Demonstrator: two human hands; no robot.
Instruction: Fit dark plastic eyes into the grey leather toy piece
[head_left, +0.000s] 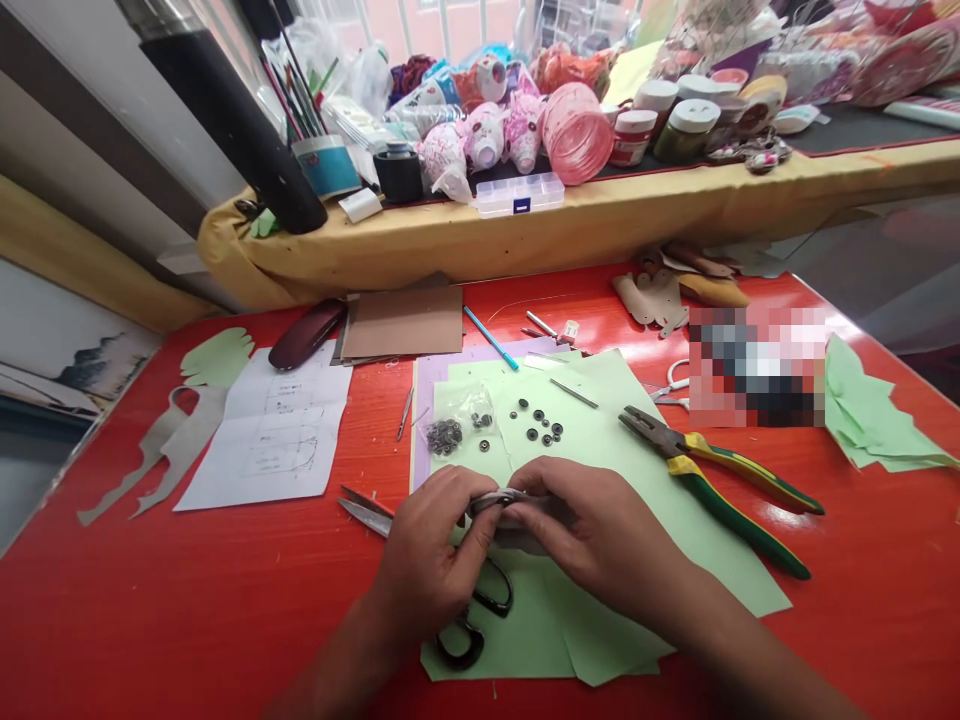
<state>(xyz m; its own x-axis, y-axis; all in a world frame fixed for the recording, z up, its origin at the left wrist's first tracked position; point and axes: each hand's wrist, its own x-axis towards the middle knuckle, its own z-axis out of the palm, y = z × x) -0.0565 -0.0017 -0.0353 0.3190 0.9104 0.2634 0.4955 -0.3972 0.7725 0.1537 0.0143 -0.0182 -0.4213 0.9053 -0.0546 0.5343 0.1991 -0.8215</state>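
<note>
Grey piece point(507, 497), pinched by left hand point(431, 560), right hand point(592, 532)

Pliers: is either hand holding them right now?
No, the pliers lie on the green paper while the left hand and right hand pinch a small grey piece.

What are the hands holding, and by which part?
A small grey piece: the left hand pinches its left end, the right hand its right end.
</note>
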